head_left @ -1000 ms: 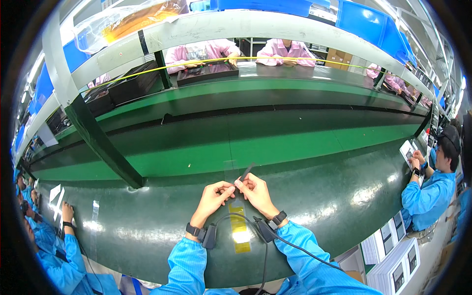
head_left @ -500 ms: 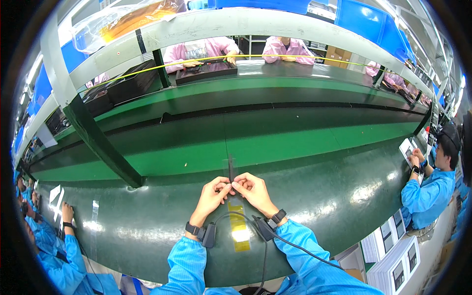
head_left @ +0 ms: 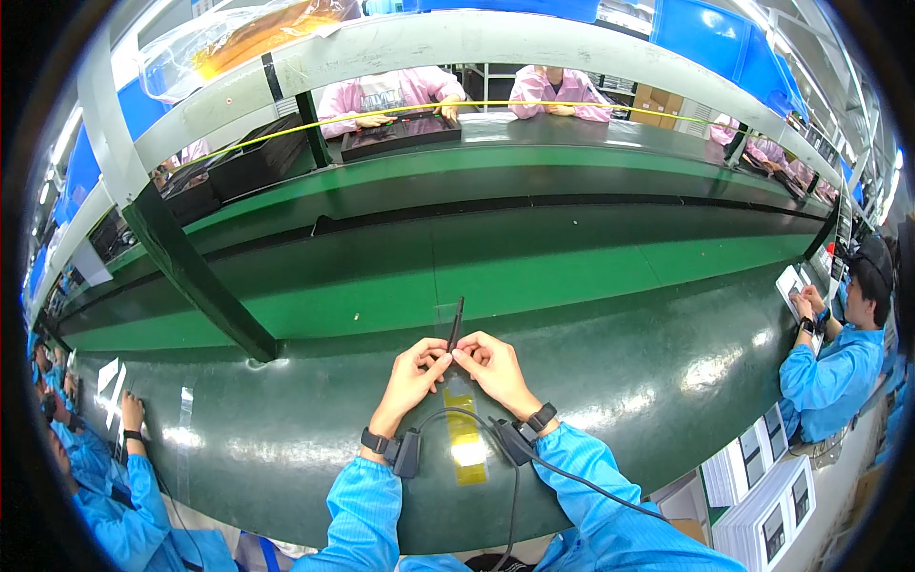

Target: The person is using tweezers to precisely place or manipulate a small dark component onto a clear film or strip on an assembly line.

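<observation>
- The left hand (head_left: 416, 374) and right hand (head_left: 493, 368) are close together, fingers bent in.
- Both pinch the low end of a thin black strip (head_left: 457, 322) with thumbs and fingertips.
- The strip pokes up between them, leaning a little right.
- Yellow tape (head_left: 465, 443) lies on the shiny green table (head_left: 315, 429), just below the hands.
- Past the table is a bright green belt (head_left: 562, 286).
- People in pink (head_left: 558, 93) sit across.
</observation>
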`<state>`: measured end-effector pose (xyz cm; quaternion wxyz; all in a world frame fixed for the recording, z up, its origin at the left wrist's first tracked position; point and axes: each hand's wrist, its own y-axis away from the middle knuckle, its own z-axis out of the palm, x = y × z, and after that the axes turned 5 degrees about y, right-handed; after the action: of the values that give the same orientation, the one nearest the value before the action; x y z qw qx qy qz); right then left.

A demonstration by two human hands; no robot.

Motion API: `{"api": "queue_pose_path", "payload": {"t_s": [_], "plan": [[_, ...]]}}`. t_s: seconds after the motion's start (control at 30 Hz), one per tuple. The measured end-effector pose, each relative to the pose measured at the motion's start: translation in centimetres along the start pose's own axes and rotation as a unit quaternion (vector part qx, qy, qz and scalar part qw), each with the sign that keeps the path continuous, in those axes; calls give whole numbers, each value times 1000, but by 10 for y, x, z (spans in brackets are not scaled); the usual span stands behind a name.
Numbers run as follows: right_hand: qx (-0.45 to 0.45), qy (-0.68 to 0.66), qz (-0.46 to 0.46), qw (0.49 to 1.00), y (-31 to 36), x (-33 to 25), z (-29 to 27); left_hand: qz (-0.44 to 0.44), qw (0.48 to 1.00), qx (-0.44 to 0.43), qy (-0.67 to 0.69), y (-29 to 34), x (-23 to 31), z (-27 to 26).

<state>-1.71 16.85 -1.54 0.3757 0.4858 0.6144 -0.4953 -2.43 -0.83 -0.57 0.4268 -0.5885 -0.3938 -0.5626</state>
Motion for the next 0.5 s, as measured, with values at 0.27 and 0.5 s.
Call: {"api": "queue_pose_path", "payload": {"t_s": [0.27, 0.5], "plan": [[1, 27, -3, 1000, 1, -2, 0, 9, 1000, 11, -11, 0, -1, 0], [-7, 35, -23, 999, 1, -3, -2, 8, 1000, 6, -16, 1, 4, 3]]}}
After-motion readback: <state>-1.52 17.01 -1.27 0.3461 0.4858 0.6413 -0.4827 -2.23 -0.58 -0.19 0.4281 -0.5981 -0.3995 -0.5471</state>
